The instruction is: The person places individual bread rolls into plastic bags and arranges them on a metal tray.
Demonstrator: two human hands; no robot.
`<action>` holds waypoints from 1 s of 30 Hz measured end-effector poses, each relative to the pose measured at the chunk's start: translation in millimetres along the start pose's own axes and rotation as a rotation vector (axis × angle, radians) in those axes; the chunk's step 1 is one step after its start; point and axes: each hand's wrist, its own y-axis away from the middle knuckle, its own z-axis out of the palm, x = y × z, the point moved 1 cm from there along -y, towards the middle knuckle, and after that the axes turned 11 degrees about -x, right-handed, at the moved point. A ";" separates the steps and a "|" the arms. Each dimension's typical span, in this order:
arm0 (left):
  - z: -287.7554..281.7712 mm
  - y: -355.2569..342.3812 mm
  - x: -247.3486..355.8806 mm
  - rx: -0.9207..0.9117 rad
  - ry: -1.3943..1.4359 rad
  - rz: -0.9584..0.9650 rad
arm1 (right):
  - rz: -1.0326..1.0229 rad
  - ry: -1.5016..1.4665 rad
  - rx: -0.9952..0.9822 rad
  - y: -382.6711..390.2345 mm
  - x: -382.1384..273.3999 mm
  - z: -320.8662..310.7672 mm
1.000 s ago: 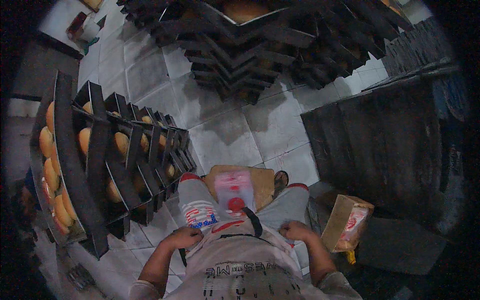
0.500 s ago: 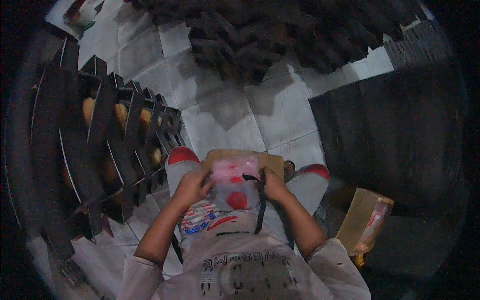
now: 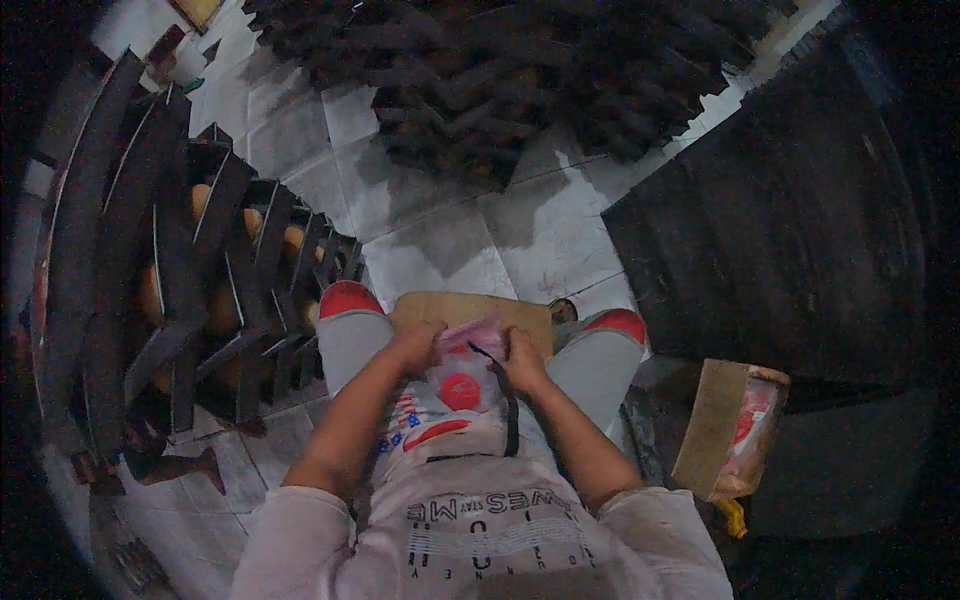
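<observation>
A clear plastic bag (image 3: 460,392) with a round red print and a pinkish top edge lies over my lap. My left hand (image 3: 418,348) is closed on its upper left edge. My right hand (image 3: 524,362) grips the upper right edge, beside a thin black strap (image 3: 512,425) that runs down toward my shirt. The bag's top looks bunched between the two hands. Beneath and beyond them, a flat piece of brown cardboard (image 3: 480,305) rests across my legs. Part of a cloth or pack with red stripes and blue stars (image 3: 400,430) shows beside my left forearm.
At my right stands an open cardboard box (image 3: 715,430) holding red-and-clear plastic packs, with something yellow (image 3: 735,518) below it. Dark zigzag racks (image 3: 200,290) with rounded tan items rise at the left. More dark stacked pieces (image 3: 480,90) lie ahead on the tiled floor (image 3: 430,240). A large dark panel (image 3: 770,250) stands right.
My hands have come slightly closer together, and the bag's pinkish top is now gathered rather than spread flat. The whole view has shifted a little.
</observation>
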 end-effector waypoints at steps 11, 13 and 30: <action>-60.1 -2.2 60.3 0.222 0.021 0.174 | -0.038 -0.445 0.092 -11.9 15.6 -45.9; -46.8 -23.0 23.7 0.310 0.059 0.247 | 0.015 -0.299 0.079 -17.6 6.4 -48.9; -13.2 2.5 1.6 0.468 0.195 0.225 | 0.218 0.182 -0.190 -52.5 -19.2 -50.1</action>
